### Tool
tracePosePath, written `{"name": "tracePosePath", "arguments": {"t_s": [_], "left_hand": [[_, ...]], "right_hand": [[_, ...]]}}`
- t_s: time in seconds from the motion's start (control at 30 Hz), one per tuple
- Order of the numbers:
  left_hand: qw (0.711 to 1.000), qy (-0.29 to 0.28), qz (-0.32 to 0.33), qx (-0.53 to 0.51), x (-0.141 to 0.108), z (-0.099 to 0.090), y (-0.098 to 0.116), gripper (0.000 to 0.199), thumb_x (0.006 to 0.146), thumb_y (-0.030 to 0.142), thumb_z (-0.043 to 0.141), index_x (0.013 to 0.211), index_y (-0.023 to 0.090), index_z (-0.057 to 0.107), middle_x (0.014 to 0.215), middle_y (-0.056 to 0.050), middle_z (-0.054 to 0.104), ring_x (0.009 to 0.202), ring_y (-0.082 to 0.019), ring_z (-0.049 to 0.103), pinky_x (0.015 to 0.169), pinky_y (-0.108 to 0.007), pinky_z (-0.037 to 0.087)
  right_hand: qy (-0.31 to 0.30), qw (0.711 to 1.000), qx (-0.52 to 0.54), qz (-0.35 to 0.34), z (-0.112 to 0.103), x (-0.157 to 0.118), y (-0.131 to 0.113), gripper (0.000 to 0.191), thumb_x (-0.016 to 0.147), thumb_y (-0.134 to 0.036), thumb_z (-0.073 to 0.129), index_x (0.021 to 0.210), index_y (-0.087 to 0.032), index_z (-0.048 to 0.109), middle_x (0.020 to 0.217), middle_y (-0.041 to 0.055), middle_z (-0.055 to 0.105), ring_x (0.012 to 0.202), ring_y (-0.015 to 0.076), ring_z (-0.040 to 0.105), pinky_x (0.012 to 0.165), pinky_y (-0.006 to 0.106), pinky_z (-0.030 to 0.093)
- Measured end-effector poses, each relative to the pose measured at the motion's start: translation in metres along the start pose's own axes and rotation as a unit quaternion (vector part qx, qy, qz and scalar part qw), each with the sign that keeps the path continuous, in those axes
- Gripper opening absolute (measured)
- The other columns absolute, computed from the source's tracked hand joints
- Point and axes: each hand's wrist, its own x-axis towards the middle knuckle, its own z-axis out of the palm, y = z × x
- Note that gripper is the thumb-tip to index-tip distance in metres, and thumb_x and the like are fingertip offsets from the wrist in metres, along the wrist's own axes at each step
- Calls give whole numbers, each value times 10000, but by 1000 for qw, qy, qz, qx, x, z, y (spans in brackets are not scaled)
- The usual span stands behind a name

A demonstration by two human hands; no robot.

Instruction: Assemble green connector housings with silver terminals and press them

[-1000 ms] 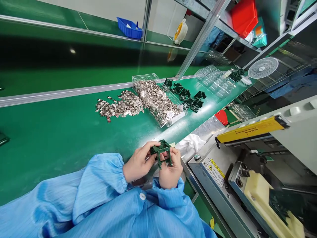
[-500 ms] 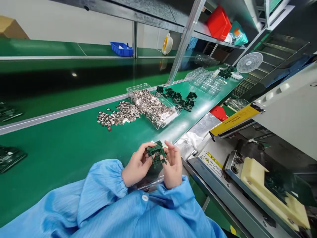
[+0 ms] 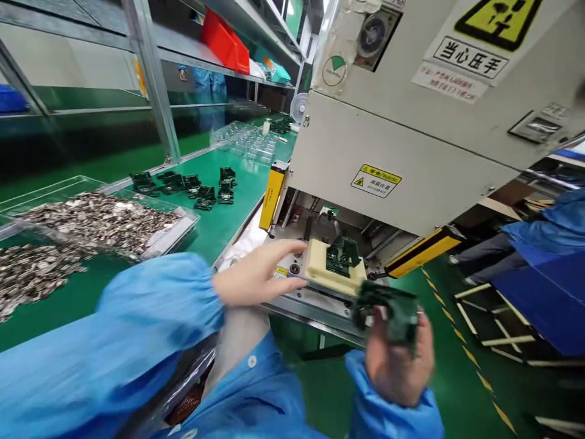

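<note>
My right hand (image 3: 402, 360) holds a dark green plastic part (image 3: 388, 311), blurred by motion, in front of the press machine. My left hand (image 3: 262, 271) reaches toward a cream fixture block (image 3: 320, 277) on the machine's bed, thumb and fingers apart with nothing between them. Another dark green part (image 3: 342, 256) sits in the fixture. From this view I cannot tell whether the left fingertips touch the block's edge.
The grey press housing (image 3: 365, 146) rises over the fixture, flanked by yellow safety bars (image 3: 273, 196). On the green bench are a clear tray (image 3: 183, 225) of small metal pieces, several green parts (image 3: 203, 195) and clear blister trays (image 3: 247, 143). A person (image 3: 548, 225) stands at right.
The view has swung right to the machine. My left hand has let go of the green part and moved toward the fixture; my right hand has carried the part to the right.
</note>
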Motion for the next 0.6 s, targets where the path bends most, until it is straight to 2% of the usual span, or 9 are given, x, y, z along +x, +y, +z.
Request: {"name": "tracePosePath", "arguments": {"t_s": [0.03,0.07,0.1,0.17,0.27,0.37,0.43,0.5,0.6], "left_hand": [[999,6,19,26,27,11,0,619,801,364,689,1340,161,463,1392,-152,520,1287,-290,489,1096,-431,397],[999,2,21,43,52,23,0,710,762,380,728,1362,135,439,1423,-179,483,1320,-314,451,1116,-449,370],[999,-10,7,46,73,33,0,781,735,391,751,1382,112,414,1421,-203,478,1322,-334,447,1108,-466,374],[998,-38,-39,20,101,49,1,851,709,403,771,1399,85,387,1350,-226,538,1260,-352,509,1040,-478,437],[996,-5,-71,-54,106,47,2,828,686,388,792,1370,93,430,1212,-188,629,1121,-308,607,958,-435,500],[990,50,-81,-108,72,15,3,746,682,379,793,1312,121,486,1155,-138,651,1068,-269,627,955,-415,509],[986,23,-115,-120,35,-13,1,671,695,377,785,1268,151,518,1147,-112,654,1063,-266,632,963,-424,513],[978,-32,-169,-116,-7,-36,-5,633,699,381,787,1246,185,535,1202,-102,627,1102,-277,622,992,-437,503],[963,-67,-244,-98,-64,-48,-26,606,715,391,774,1251,235,538,1387,-111,493,1253,-308,529,1050,-446,465]], "right_hand": [[80,997,0,-4,-16,8,4,572,733,-487,786,1216,-253,590,1198,72,590,1092,280,589,1026,519,421],[131,991,3,-4,-29,16,8,568,701,-421,823,1193,-240,604,1205,73,586,1120,286,573,1067,555,361],[151,989,1,3,-39,24,12,574,674,-373,846,1177,-223,613,1210,79,584,1145,298,558,1091,591,303],[123,992,-31,29,-51,39,19,605,651,-355,859,1179,-200,606,1231,97,580,1182,322,534,1102,636,237],[25,996,-79,26,-49,64,27,638,671,-369,841,1214,-187,561,1254,123,579,1194,322,533,1087,603,305],[-86,987,-136,18,-31,88,33,633,697,-410,807,1217,-185,526,1198,138,620,1138,305,580,1026,529,426],[-182,965,-185,40,-15,103,36,632,696,-442,794,1210,-191,524,1160,133,645,1099,305,605,1002,516,452],[-267,937,-216,66,0,114,39,631,674,-463,800,1183,-201,534,1140,119,662,1100,310,610,1015,513,442],[-332,912,-219,100,15,123,42,628,635,-488,813,1126,-209,538,1095,107,685,1109,317,611,1029,505,432]]}}
